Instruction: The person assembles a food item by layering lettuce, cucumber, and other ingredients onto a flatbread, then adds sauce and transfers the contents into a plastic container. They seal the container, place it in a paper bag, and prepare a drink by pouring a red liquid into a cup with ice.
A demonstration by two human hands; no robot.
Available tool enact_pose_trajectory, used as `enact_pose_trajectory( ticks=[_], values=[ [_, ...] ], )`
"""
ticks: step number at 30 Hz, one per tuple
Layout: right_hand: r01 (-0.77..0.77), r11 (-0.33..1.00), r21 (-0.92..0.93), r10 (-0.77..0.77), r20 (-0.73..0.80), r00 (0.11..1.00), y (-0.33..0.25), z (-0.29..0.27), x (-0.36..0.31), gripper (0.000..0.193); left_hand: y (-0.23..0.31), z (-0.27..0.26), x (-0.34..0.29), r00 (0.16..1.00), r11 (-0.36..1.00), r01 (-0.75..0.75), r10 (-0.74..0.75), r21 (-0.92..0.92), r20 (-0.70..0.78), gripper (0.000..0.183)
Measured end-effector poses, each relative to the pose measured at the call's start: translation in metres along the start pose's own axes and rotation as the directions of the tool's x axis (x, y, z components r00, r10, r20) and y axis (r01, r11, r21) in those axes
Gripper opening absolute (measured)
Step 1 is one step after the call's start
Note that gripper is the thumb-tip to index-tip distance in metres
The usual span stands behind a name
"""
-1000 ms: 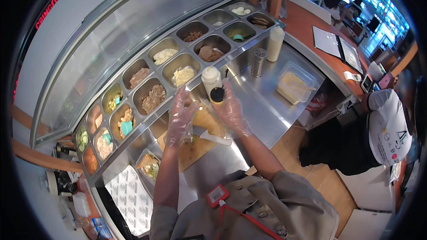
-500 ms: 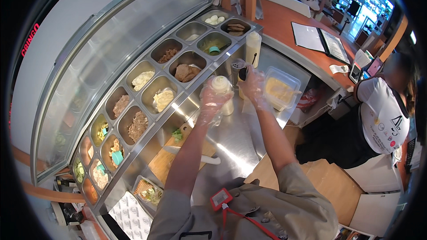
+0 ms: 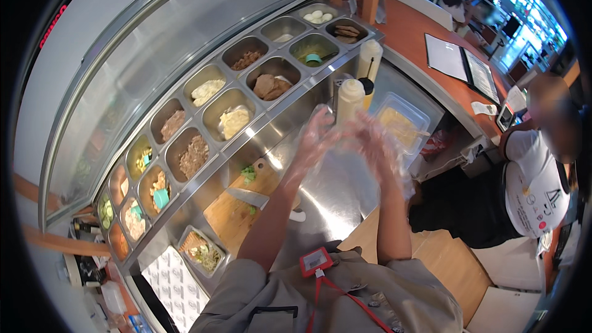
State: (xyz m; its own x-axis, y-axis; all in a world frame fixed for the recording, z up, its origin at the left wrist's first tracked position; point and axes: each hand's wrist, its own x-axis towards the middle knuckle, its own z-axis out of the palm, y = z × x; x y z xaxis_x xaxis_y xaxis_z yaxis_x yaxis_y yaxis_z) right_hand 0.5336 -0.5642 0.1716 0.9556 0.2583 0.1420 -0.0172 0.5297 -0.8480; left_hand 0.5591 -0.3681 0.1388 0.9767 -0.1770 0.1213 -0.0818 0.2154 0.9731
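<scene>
Cutting board (image 3: 237, 209) lies nearest, on the near left part of the steel table (image 3: 336, 200), with a knife (image 3: 246, 197) across it and green scraps (image 3: 248, 173) at its far end. A small tray of mixed salad (image 3: 200, 250) sits beyond the board's left corner.

Mid-table: both hands are raised in thin clear gloves and blurred. Left hand (image 3: 314, 139) has fingers spread open, holding nothing, just short of the pale squeeze bottle (image 3: 349, 101). Right hand (image 3: 377, 142) is also open and loose, close beside the same bottle; cannot tell if either glove touches it.

The bottle stands upright toward the far edge of the table, in front of the row of steel pans. A second squeeze bottle (image 3: 370, 58) stands just behind it, a dark-capped shaker (image 3: 367, 89) between them, and a clear tub (image 3: 401, 124) of yellowish food just to the right.

Judgement: a good take here means closing on the bottle's body low down with one hand, keeping it upright, and clearing the shaker and rear bottle so neither tips. Slick gloves call for a full wrap, not fingertips.

Far: pans of fillings (image 3: 234, 120) under the glass guard.
</scene>
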Motion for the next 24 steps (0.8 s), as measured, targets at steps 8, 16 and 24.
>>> enact_pose_trajectory(
  ticks=[8, 16, 24],
  values=[
    [-0.773, 0.504, 0.384, 0.371, 0.712, 0.596, 0.103, 0.092, -0.058, 0.099, 0.048, -0.113, -0.170, 0.969, 0.912, 0.245, -0.244, 0.330, -0.045, 0.026],
    [-0.945, 0.053, 0.321, 0.352, 0.880, 0.319, 0.134, 0.132, -0.083, 0.096, 0.074, -0.118, -0.286, 0.976, 0.836, 0.067, 0.057, 0.545, -0.209, 0.018],
    [-0.936, 0.349, -0.048, 0.590, 0.788, 0.179, 0.147, 0.132, -0.119, 0.083, 0.062, -0.123, -0.374, 0.891, 0.656, 0.158, 0.228, 0.738, -0.393, 0.017]
  ],
)
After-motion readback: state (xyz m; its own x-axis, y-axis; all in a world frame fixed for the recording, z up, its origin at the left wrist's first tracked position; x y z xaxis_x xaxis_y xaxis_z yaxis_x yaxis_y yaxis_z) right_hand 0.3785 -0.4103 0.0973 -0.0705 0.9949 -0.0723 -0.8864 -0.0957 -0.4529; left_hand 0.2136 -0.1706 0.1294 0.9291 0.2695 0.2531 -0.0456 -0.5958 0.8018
